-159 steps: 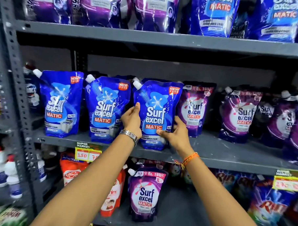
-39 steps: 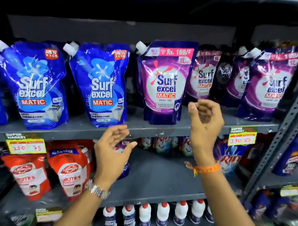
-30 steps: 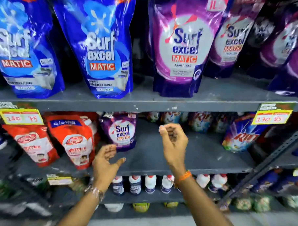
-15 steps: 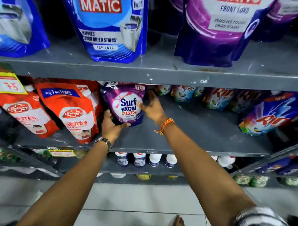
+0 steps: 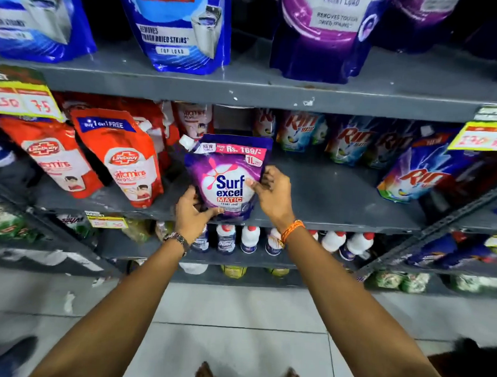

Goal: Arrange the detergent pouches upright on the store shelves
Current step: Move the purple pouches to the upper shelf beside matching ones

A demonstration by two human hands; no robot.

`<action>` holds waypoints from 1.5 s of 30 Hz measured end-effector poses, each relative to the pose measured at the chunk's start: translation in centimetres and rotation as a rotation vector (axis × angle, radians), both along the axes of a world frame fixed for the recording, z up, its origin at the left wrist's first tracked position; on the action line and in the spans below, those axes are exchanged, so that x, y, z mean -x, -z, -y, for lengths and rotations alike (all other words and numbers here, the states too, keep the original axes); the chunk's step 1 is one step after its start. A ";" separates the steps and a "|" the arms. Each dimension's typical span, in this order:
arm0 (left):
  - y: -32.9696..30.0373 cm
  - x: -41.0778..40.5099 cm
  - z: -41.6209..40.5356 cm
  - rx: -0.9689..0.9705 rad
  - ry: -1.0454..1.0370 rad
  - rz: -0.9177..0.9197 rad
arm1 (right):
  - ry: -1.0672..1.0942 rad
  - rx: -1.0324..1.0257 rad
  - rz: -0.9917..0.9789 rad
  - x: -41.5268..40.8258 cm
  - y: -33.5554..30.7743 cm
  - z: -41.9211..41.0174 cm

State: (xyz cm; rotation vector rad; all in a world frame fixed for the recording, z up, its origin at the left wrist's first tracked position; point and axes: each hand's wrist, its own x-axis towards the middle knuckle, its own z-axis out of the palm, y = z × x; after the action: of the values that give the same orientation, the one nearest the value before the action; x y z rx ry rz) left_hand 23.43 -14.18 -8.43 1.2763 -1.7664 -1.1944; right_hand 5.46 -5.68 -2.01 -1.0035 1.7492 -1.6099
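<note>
A purple Surf Excel Matic pouch point(image 5: 226, 174) with a white spout stands at the front edge of the middle grey shelf point(image 5: 341, 198). My left hand point(image 5: 193, 214) grips its lower left corner. My right hand point(image 5: 271, 193) holds its right side, thumb across the front. On the shelf above point(image 5: 246, 85) stand a blue Surf Excel pouch point(image 5: 177, 25) and a purple one point(image 5: 325, 35), both upright.
Red Lifebuoy refill pouches point(image 5: 126, 157) lean to the left of the held pouch. Rin pouches point(image 5: 413, 172) sit to the right and at the back. White bottles point(image 5: 249, 239) line the shelf below. Yellow price tags point(image 5: 23, 101) hang from the upper shelf edge. My bare feet show on the tiled floor point(image 5: 235, 324).
My hands dropped from the upper shelf to the middle one and took hold of the purple pouch. It has come forward from deeper in the shelf to the front edge.
</note>
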 end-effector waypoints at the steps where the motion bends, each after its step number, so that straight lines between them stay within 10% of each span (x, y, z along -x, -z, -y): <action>1: -0.5 -0.1 -1.5 0.001 0.013 0.002 | 0.004 0.016 0.001 0.0 -0.3 -1.8; 13: -14.5 4.8 -16.8 0.205 0.151 -0.242 | 0.038 0.322 -0.143 6.4 -14.5 -19.2; 26: -31.8 21.4 -17.4 0.464 0.163 -0.274 | 0.212 0.471 -0.383 21.3 -32.3 -19.2; 45: -33.9 28.5 -13.7 0.370 0.155 -0.134 | 0.332 0.282 -0.363 27.1 -33.0 -14.6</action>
State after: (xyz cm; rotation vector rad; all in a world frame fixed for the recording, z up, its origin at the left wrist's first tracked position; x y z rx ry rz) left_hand -5.06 -0.53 25.47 0.8394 -1.9032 -0.9514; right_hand -21.68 8.87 30.95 -1.2508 2.0527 -2.0260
